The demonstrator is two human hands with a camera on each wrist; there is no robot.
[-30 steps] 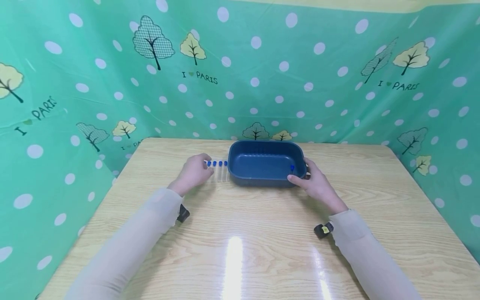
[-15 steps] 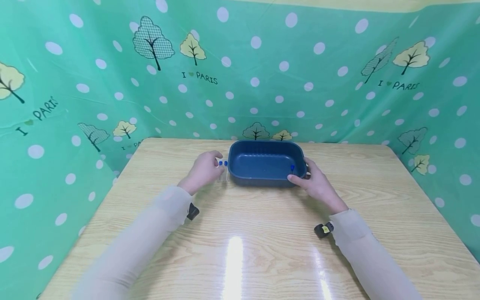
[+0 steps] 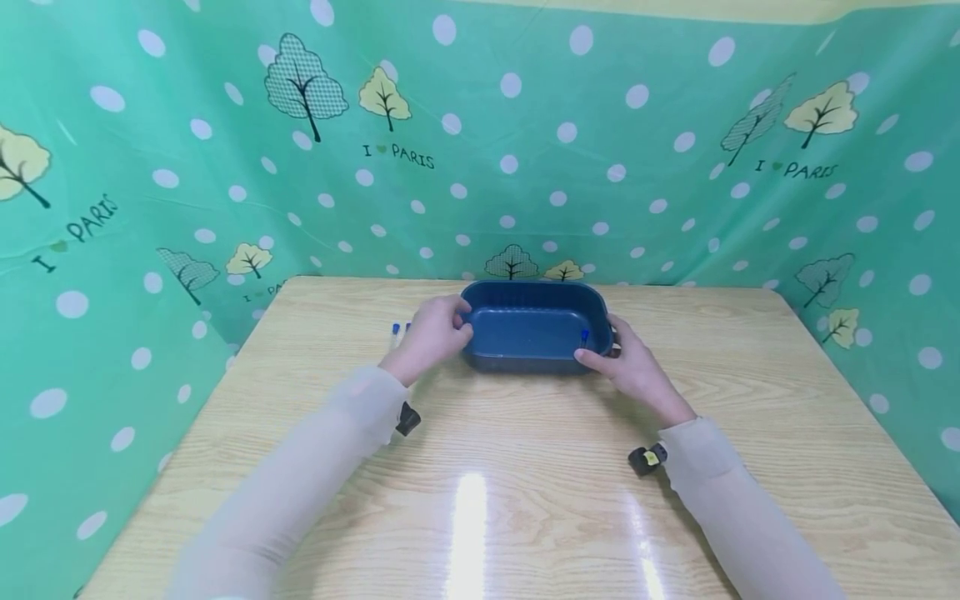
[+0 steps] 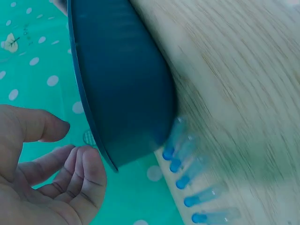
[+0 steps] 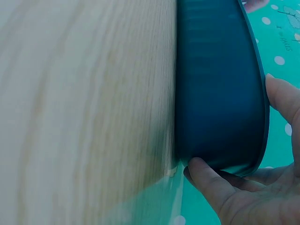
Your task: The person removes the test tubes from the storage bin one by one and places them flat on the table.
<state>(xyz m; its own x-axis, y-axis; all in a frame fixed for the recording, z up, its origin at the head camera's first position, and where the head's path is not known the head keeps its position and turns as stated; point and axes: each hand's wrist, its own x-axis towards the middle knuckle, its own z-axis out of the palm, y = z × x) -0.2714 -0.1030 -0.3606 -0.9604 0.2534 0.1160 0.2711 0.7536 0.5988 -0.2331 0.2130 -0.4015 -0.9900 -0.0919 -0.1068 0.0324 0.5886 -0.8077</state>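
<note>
A dark blue plastic basin (image 3: 525, 365) stands on the table. At its left end is my left hand (image 3: 432, 335), thumb and fingers apart and loosely bent; in the left wrist view nothing lies between them, and they are close beside the rim. My right hand (image 3: 636, 368) grips the basin's right end, thumb at the rim and fingers around the outer wall. A blue-capped tube (image 3: 584, 338) is inside the basin at the right. Several clear tubes with blue caps (image 4: 205, 196) lie in a row beside the basin's left end, partly hidden behind my left hand in the head view.
The wood-grain table (image 3: 540, 467) extends in front of the basin and to both sides. Behind and beside it hangs a green curtain (image 3: 510, 208) with white dots and trees. A black wrist camera (image 3: 407, 419) sits under the left sleeve.
My left hand has moved right, from above the row of tubes to the basin's left end, uncovering tube caps on its left. The right hand has stayed on the basin.
</note>
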